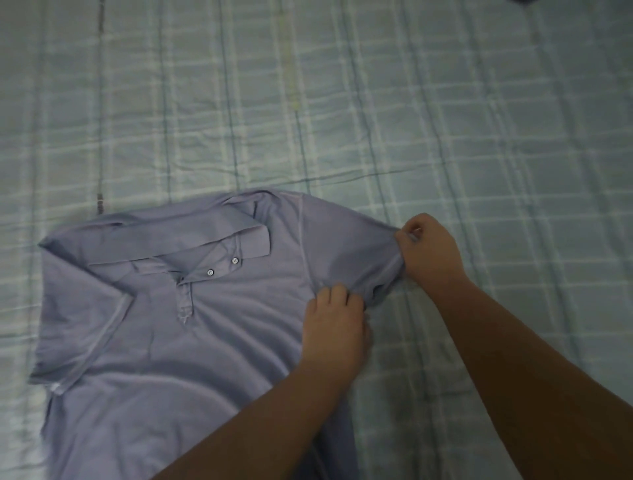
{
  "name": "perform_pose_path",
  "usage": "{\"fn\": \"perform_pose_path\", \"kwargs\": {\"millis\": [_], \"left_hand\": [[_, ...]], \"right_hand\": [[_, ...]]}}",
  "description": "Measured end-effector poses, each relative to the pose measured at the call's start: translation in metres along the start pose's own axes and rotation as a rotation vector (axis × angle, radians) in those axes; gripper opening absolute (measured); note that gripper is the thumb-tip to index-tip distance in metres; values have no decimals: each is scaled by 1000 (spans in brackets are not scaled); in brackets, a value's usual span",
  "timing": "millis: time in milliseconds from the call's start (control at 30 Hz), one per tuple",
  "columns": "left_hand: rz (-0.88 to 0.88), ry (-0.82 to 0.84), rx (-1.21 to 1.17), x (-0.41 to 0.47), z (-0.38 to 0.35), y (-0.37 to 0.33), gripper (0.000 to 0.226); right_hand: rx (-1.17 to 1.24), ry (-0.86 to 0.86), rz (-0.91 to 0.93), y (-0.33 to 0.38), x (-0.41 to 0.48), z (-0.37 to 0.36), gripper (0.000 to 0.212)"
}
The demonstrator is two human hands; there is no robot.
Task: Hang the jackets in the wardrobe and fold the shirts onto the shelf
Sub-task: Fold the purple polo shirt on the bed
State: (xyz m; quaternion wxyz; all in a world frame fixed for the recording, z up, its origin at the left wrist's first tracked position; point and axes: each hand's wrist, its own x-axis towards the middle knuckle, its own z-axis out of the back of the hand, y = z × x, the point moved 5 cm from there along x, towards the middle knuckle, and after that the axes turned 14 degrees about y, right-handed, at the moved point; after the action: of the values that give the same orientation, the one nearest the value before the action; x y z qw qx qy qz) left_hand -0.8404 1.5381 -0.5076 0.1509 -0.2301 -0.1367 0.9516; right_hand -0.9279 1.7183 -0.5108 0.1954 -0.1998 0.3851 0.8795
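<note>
A lilac short-sleeved polo shirt (191,335) lies face up on the bed, collar toward the far side, two white buttons showing at its open placket. Its left sleeve is spread flat at the left. My right hand (430,251) grips the hem of the shirt's right sleeve, fingers curled round the cloth. My left hand (334,325) pinches the fabric at the underarm seam just below that sleeve, knuckles up. Both forearms reach in from the lower right and hide the shirt's lower right part.
The bed (342,102) is covered with a pale green and white checked sheet that fills the view. A dark piece of cloth (522,1) peeks in at the top edge on the right.
</note>
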Motion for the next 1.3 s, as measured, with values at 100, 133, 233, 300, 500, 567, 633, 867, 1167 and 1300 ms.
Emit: {"fn": "perform_pose_path", "kwargs": {"millis": [100, 133, 233, 300, 500, 567, 633, 867, 1167, 1300], "left_hand": [[9, 93, -117, 0, -4, -14, 14], [22, 128, -141, 1, -8, -17, 18], [86, 197, -169, 6, -17, -18, 11], [83, 233, -230, 8, -19, -18, 17], [103, 146, -425, -11, 5, -4, 13], [137, 114, -543, -24, 16, 10, 13], [215, 108, -728, -34, 19, 29, 15], [443, 110, -910, -66, 16, 116, 19], [419, 114, -578, -74, 18, 153, 21], [104, -31, -162, -73, 25, 132, 32]], "right_hand": [[5, -11, -16, 1, 7, 5, 7], [1, 1, -31, 0, 10, 3, 8], [-21, 32, -76, -10, 14, -6, 10], [-34, 33, -90, -12, 15, -10, 12], [71, -39, -41, 21, -2, -10, 15], [119, -49, 0, 46, -13, -14, 15], [168, -48, 51, 75, -23, -25, 16], [110, 191, 161, 152, -32, -121, 9], [-189, 231, 341, 158, -43, -183, 41], [-537, 109, 494, 135, -32, -174, 53]]}}
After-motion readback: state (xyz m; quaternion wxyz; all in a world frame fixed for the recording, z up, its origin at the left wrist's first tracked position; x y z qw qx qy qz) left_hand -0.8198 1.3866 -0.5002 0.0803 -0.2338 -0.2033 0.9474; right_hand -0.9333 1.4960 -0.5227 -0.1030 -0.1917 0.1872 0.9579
